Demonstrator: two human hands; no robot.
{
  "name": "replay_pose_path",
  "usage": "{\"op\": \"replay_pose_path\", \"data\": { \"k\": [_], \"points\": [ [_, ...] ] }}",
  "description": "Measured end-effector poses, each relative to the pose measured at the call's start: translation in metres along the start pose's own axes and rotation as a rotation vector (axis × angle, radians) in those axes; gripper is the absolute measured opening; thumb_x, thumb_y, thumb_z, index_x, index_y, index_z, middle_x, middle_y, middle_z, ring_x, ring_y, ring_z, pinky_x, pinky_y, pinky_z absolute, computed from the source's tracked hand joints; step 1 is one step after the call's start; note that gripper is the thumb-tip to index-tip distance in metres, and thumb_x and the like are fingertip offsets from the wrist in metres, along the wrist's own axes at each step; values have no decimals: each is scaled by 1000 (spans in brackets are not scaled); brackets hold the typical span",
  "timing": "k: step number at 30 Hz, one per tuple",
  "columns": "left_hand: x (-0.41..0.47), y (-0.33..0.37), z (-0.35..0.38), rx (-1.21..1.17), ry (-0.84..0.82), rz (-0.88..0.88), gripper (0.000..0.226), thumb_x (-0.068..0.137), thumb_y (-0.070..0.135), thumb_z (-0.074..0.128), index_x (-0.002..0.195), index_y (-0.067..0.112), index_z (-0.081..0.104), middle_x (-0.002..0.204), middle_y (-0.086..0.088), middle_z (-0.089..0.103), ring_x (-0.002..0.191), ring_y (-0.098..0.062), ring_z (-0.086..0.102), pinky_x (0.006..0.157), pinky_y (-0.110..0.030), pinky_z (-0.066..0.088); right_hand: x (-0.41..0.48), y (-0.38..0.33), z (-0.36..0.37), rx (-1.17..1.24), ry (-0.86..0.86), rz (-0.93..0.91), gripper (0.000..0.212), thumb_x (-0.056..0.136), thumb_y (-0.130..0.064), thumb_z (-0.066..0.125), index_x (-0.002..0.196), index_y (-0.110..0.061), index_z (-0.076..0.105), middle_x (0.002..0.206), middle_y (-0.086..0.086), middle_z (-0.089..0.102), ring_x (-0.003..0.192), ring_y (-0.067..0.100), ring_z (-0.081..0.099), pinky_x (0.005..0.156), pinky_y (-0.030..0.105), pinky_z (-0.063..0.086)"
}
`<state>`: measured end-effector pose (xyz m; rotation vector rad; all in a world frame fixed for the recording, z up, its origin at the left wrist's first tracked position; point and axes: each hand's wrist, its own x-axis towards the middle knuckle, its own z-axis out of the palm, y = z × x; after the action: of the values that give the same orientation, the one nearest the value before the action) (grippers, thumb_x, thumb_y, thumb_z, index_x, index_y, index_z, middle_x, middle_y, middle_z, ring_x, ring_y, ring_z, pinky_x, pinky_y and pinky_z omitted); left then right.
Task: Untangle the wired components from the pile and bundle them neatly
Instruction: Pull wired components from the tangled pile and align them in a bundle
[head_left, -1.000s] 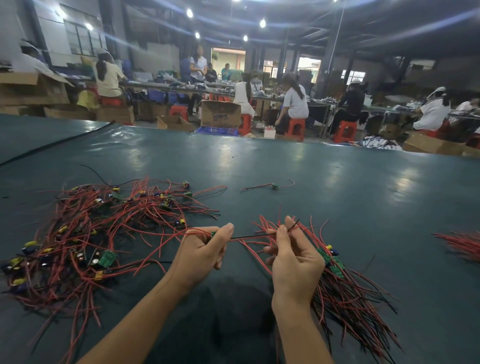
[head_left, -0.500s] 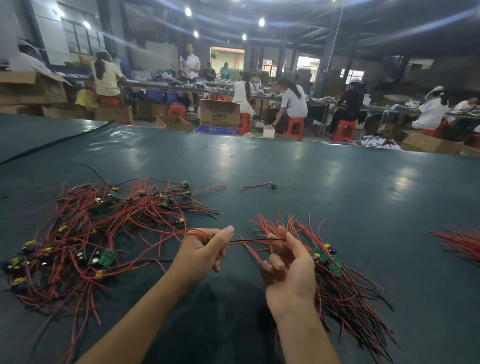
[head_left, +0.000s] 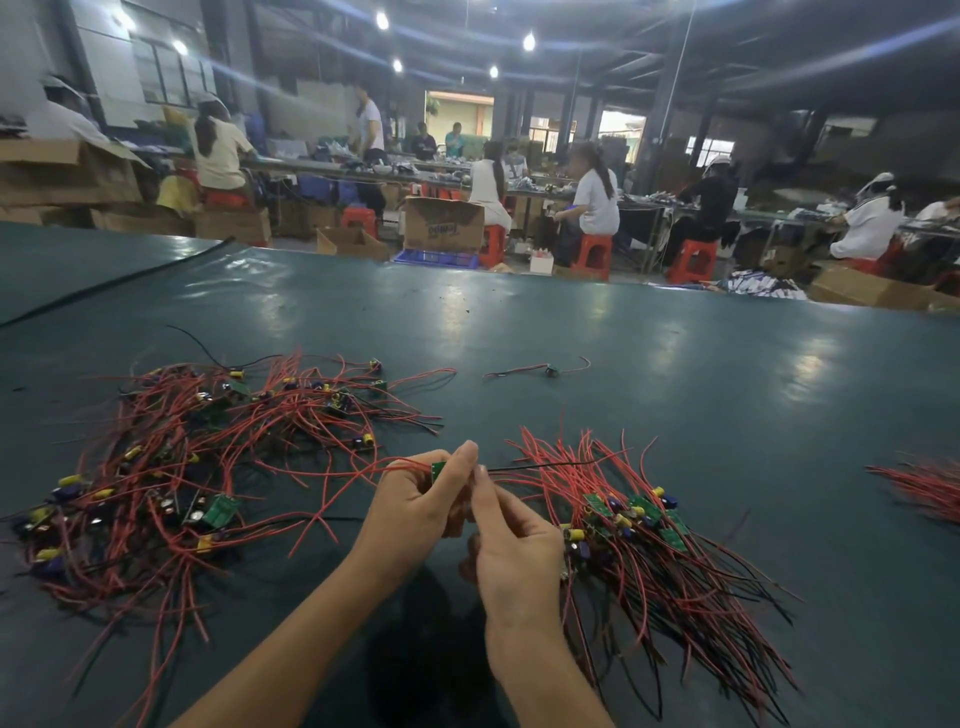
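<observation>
Both bare forearms come in from the bottom, hands basically touching out front. The left hand (head_left: 415, 501) has its fingers curled, pinching a small green circuit board (head_left: 439, 469). The right hand (head_left: 514, 551) pinches a thin black wire (head_left: 540, 466) at the fingertips.

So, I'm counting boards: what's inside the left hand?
The left hand pinches a small green board, its top edge showing; a red wire trails left, a black wire runs right. The fingers cover the rest of the board.

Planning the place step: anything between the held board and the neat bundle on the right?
Left hand holds the board, right hand pinches its black wire; the bundle lies just beyond, nothing visible between. The board's red wire trails into the tangled pile and may snag.
</observation>
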<state>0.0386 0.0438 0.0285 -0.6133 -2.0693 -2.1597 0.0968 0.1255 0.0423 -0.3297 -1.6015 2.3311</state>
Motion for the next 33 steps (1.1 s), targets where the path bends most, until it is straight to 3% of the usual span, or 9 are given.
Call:
{"op": "replay_pose_path", "data": {
  "k": [3, 6, 9, 12, 14, 20, 28, 30, 33],
  "points": [
    [-2, -1, -1, 48, -32, 1, 49, 85, 54, 55, 61, 11, 60, 51, -4, 49, 46, -18, 45, 46, -25, 40, -2, 2, 2, -7, 56, -46, 29, 91, -23, 65, 69, -33, 80, 80, 2, 77, 83, 20, 73, 81, 36, 58],
    [-4, -2, 1, 123, -60, 17, 62, 86, 57, 54, 68, -2, 58, 53, -4, 49, 49, -20, 45, 48, -31, 39, -2, -1, -1, 14, 84, -61, 33, 90, -21, 66, 65, -38, 78, 76, -3, 76, 68, 6, 70, 67, 22, 57],
    [-5, 2, 2, 179, -72, 63, 48, 89, 48, 53, 57, 12, 54, 49, 3, 48, 46, -15, 45, 47, -28, 40, 2, -2, -4, 0, 100, -42, 33, 91, -21, 66, 63, -34, 78, 70, -4, 75, 66, 5, 69, 64, 17, 54],
    [-4, 6, 3, 225, -81, 101, 43, 91, 40, 51, 54, 18, 52, 48, 1, 50, 44, -9, 46, 46, -23, 40, 8, -1, -5, 2, 140, -31, 33, 90, -16, 67, 62, -27, 79, 71, -2, 76, 74, 11, 73, 72, 24, 57],
    [-3, 8, 2, 214, -78, 96, 44, 91, 40, 51, 53, 16, 51, 47, 1, 49, 43, -11, 45, 47, -28, 41, 13, -1, -6, -5, 161, -31, 27, 89, -15, 69, 65, -23, 79, 70, -1, 75, 75, 15, 73, 74, 28, 57],
    [-2, 10, -2, 266, -84, 100, 50, 89, 41, 52, 50, 10, 48, 42, 0, 48, 40, -12, 46, 49, -25, 43, 30, -6, -23, 46, 331, -1, 28, 85, -20, 71, 58, -24, 77, 42, -11, 43, 37, 4, 34, 39, 20, 32],
    [-4, 15, 2, 231, -147, 64, 51, 88, 44, 53, 51, 11, 46, 42, 1, 46, 39, -12, 45, 48, -24, 42, 42, -18, -44, 157, 495, -63, 39, 87, -17, 67, 49, -20, 72, 42, -9, 39, 39, 11, 30, 37, 22, 31],
    [-4, 15, 4, 132, -140, 38, 50, 90, 42, 53, 50, 12, 45, 42, 0, 46, 38, -14, 44, 48, -23, 42, 37, -15, -39, 143, 475, -104, 38, 90, -23, 68, 52, -21, 72, 42, -11, 39, 40, 9, 31, 40, 23, 32],
    [-4, 16, 6, -7, -117, -33, 56, 95, 46, 50, 48, 17, 47, 41, -2, 46, 38, -14, 44, 48, -24, 42, 23, -9, -23, 59, 272, -121, 37, 85, -45, 67, 58, -20, 71, 44, -11, 45, 41, 6, 38, 47, 28, 36]
  ]
}}
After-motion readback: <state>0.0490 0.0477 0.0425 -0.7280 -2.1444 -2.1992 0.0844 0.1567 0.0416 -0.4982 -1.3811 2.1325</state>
